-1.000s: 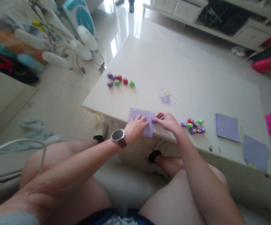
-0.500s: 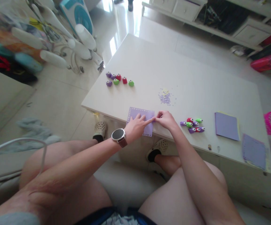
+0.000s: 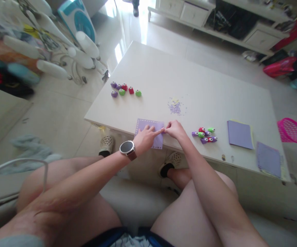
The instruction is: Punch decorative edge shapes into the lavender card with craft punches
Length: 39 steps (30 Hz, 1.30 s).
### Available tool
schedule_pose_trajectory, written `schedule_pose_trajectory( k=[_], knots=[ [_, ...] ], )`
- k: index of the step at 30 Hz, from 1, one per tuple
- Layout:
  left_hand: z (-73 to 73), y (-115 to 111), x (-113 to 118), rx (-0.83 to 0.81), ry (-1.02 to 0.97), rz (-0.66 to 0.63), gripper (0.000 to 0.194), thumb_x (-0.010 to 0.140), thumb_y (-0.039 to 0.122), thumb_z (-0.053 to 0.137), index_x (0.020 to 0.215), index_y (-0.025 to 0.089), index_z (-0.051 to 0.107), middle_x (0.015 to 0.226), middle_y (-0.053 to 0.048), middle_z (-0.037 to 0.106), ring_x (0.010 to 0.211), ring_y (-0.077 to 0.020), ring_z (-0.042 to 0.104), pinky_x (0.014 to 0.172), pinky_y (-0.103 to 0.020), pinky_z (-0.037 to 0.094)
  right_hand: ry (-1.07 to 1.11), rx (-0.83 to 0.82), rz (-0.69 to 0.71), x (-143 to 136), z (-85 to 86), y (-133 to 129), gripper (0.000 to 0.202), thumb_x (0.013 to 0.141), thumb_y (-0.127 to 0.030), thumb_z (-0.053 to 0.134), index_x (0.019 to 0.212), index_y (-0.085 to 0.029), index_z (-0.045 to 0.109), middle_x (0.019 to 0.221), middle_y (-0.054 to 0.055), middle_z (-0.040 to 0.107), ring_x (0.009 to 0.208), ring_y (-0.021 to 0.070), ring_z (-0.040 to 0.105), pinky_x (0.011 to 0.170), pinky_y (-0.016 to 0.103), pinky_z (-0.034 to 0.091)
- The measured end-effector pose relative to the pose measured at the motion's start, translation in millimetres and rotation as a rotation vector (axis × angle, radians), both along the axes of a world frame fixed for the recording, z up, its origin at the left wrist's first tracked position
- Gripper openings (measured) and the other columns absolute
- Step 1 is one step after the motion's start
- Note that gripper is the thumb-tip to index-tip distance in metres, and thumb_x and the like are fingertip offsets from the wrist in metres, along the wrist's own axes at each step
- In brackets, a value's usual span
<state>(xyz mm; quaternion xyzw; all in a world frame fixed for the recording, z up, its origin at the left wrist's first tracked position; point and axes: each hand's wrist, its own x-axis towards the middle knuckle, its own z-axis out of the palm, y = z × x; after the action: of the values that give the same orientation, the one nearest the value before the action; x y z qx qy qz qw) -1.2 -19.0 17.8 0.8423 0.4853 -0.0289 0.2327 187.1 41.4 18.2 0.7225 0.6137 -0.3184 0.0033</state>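
A purple sheet of paper (image 3: pixel 158 141), with a row of small holes along its left and far edges and more at its near edge, lies at the table's front edge and overhangs it. My left hand (image 3: pixel 145 138), a watch on its wrist, rests flat on the sheet with fingers spread. Its index finger reaches to the fingertips of my right hand (image 3: pixel 175 129). That hand is closed in a pinch at the sheet's right edge; what it grips is hidden. Beyond the hands lies a pile of purple and yellow paper bits (image 3: pixel 175 107).
Several small craft punches (image 3: pixel 122 92) stand on the white table (image 3: pixel 202 89) at left; another group of punches (image 3: pixel 206 135) lies right of my hands. Farther right are a purple paper stack (image 3: pixel 240 134) and a second stack (image 3: pixel 268 159). A pink basket (image 3: pixel 292 131) stands beyond the table.
The whole view has shifted a little, with the table and its items moving left in the picture. Both hands keep nearly the same place on the paper.
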Motion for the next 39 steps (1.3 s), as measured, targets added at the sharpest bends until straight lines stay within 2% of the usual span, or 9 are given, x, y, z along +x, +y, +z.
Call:
schedule_pose_trajectory(
  k=[8, 13, 17, 20, 26, 30, 33, 36, 39],
  knots=[
    [-1.7, 2, -5, 0.038, -0.042, -0.021, 0.084, 0.090, 0.004, 0.046, 0.169, 0.026, 0.029, 0.138, -0.011, 0.063, 0.127, -0.0281, 0.054, 0.109, -0.044, 0.052, 0.022, -0.015, 0.128, 10, 12.0, -2, 0.023, 0.086, -0.037, 0.078, 0.077, -0.018, 0.071, 0.079, 0.005, 0.076, 0.075, 0.0172, 0.066, 0.065, 0.026, 0.043],
    [-2.0, 3, -7, 0.028, -0.044, -0.029, 0.057, 0.091, 0.007, 0.051, 0.145, 0.022, 0.059, 0.140, -0.012, 0.062, 0.131, -0.0298, 0.052, 0.109, -0.047, 0.053, 0.093, 0.013, 0.126, 22, 16.7, -4, 0.019, 0.084, -0.035, 0.081, 0.084, -0.017, 0.074, 0.088, 0.007, 0.078, 0.080, 0.0190, 0.069, 0.069, 0.026, 0.046],
    [-3.3, 3, -4, 0.013, -0.017, -0.042, 0.045, 0.092, 0.011, 0.055, 0.134, 0.023, 0.064, 0.141, -0.014, 0.059, 0.132, -0.0318, 0.050, 0.110, -0.052, 0.053, 0.099, 0.064, 0.267, 20, 12.5, -10, 0.023, 0.076, -0.022, 0.086, 0.097, -0.019, 0.075, 0.105, 0.007, 0.079, 0.092, 0.0199, 0.070, 0.078, 0.026, 0.049],
    [-4.4, 3, -2, 0.017, -0.005, -0.036, 0.043, 0.093, 0.011, 0.054, 0.133, 0.021, 0.064, 0.142, -0.016, 0.057, 0.134, -0.0333, 0.048, 0.108, -0.054, 0.054, 0.021, 0.071, 0.348, 16, 10.1, -14, 0.020, 0.082, -0.011, 0.075, 0.099, -0.022, 0.076, 0.108, 0.007, 0.079, 0.098, 0.0207, 0.071, 0.083, 0.026, 0.049],
    [-4.1, 1, -1, 0.011, 0.014, -0.043, 0.043, 0.094, 0.013, 0.053, 0.135, 0.020, 0.062, 0.144, -0.017, 0.056, 0.134, -0.0349, 0.048, 0.105, -0.058, 0.056, -0.150, 0.122, 0.275, 30, 16.0, -9, 0.026, 0.084, -0.011, 0.066, 0.102, -0.023, 0.079, 0.113, 0.010, 0.080, 0.101, 0.0254, 0.071, 0.083, 0.030, 0.050],
    [-0.7, -1, -2, 0.006, 0.033, -0.049, 0.044, 0.094, 0.014, 0.053, 0.138, 0.020, 0.060, 0.148, -0.017, 0.054, 0.137, -0.0357, 0.046, 0.104, -0.059, 0.056, -0.222, 0.066, 0.268, 42, 14.3, -7, 0.022, 0.087, -0.013, 0.064, 0.101, -0.021, 0.078, 0.110, 0.012, 0.080, 0.098, 0.0252, 0.071, 0.082, 0.030, 0.050],
    [2.5, 0, -5, -0.002, 0.031, -0.056, 0.042, 0.095, 0.016, 0.053, 0.137, 0.021, 0.060, 0.148, -0.017, 0.054, 0.137, -0.0347, 0.047, 0.103, -0.056, 0.057, -0.152, 0.080, 0.311, 43, 12.0, -7, 0.024, 0.082, -0.009, 0.068, 0.101, -0.020, 0.078, 0.110, 0.011, 0.079, 0.100, 0.0237, 0.070, 0.086, 0.029, 0.050],
    [3.6, 0, -9, 0.001, 0.033, -0.037, 0.041, 0.095, 0.016, 0.054, 0.135, 0.023, 0.061, 0.146, -0.016, 0.056, 0.135, -0.0345, 0.048, 0.098, -0.054, 0.059, 0.027, 0.100, 0.336, 38, 13.9, -6, 0.037, 0.074, -0.002, 0.070, 0.105, -0.020, 0.077, 0.113, 0.008, 0.080, 0.103, 0.0215, 0.070, 0.089, 0.026, 0.051],
    [2.0, 1, -12, 0.019, 0.038, -0.025, 0.040, 0.094, 0.017, 0.054, 0.133, 0.023, 0.063, 0.143, -0.016, 0.057, 0.133, -0.0356, 0.048, 0.099, -0.055, 0.058, 0.147, 0.048, 0.342, 31, 18.6, -6, 0.038, 0.073, 0.002, 0.066, 0.101, -0.022, 0.078, 0.111, 0.004, 0.081, 0.104, 0.0201, 0.072, 0.092, 0.026, 0.051]
  ],
)
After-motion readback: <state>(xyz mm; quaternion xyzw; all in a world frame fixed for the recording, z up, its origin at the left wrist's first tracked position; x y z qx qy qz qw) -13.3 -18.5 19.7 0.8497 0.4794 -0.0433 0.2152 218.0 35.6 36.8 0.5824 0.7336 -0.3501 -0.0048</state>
